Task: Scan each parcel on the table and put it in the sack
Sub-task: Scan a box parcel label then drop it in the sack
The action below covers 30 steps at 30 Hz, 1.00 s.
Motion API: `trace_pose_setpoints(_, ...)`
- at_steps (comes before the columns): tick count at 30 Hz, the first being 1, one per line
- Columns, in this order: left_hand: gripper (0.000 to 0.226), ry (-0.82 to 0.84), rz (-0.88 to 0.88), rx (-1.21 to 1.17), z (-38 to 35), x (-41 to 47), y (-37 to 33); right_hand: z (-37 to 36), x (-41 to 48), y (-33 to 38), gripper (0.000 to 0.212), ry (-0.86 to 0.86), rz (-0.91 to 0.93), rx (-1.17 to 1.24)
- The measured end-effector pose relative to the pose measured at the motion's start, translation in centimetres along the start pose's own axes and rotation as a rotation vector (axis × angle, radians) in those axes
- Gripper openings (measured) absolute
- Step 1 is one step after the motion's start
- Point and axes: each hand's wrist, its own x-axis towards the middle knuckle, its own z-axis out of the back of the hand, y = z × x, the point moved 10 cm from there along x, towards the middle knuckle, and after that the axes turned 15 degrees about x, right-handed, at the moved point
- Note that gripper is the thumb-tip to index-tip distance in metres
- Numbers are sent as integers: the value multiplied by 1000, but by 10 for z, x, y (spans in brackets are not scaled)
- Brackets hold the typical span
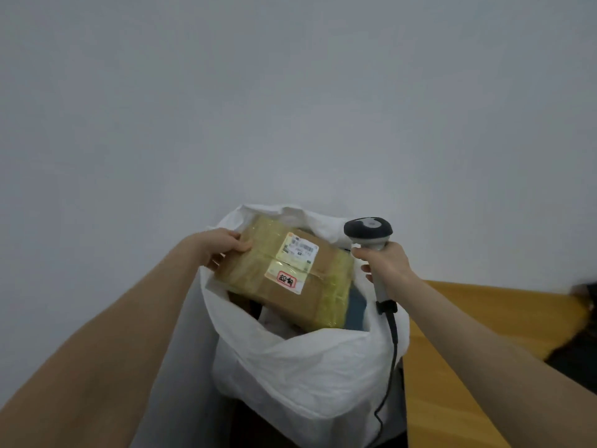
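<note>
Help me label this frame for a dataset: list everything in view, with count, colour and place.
parcel: one, brown cardboard with yellowish tape and two labels, in the sack's open mouth
sack: one, white, centre, open
other contents: count unclear, one part blue, under the parcel
scanner: one, grey and black, right of the parcel
cable: one, black, hanging from the scanner beside the sack
table: one, orange-brown wood, right
dark thing: one, black, right edge, too blurred to name
wall: one, pale grey, behind
left hand: one, grips the parcel's left corner
right hand: one, grips the scanner's handle
</note>
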Motion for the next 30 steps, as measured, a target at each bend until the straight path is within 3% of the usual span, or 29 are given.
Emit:
trace_pose_setpoints(3, 43, 166, 2, 44, -57, 31, -14, 3, 15, -7, 23, -45, -7, -76)
trace_pose_setpoints(6, 62, 239, 19, 62, -107, 47, -19, 16, 28, -13, 26, -103, -25, -128)
trace_pose_setpoints(8, 89, 121, -60, 175, -109, 59, -28, 26, 34, -20, 22, -132, -39, -134)
trace_pose_setpoints(11, 121, -216, -346, 464, -85, 53, -75, 36, 40, -30, 26, -168, -56, -115)
trace_pose_setpoints(14, 95, -287, -526, 841, -103, 36, -116, 38, 43, -33, 27, -172, -58, -112)
trace_pose_setpoints(17, 49, -252, -377, 1013, -110, 38, -109, 40, 42, -35, 26, -146, -48, -94)
trace_pose_setpoints(19, 34, -312, -312, 1157, -107, 31, -107, 42, 39, -41, 25, -132, -61, -47)
trace_pose_setpoints(21, 45, -379, -362, 1253, -120, 27, -117, 43, 36, -45, 23, -111, -67, -19)
trace_pose_setpoints(24, 86, -314, -563, 1158, -166, 23, -129, 44, 32, -44, 24, -74, -61, -38)
trace_pose_setpoints(30, 78, -512, -496, 1162, -178, 36, -116, 86, 17, -54, 22, -137, -209, 136)
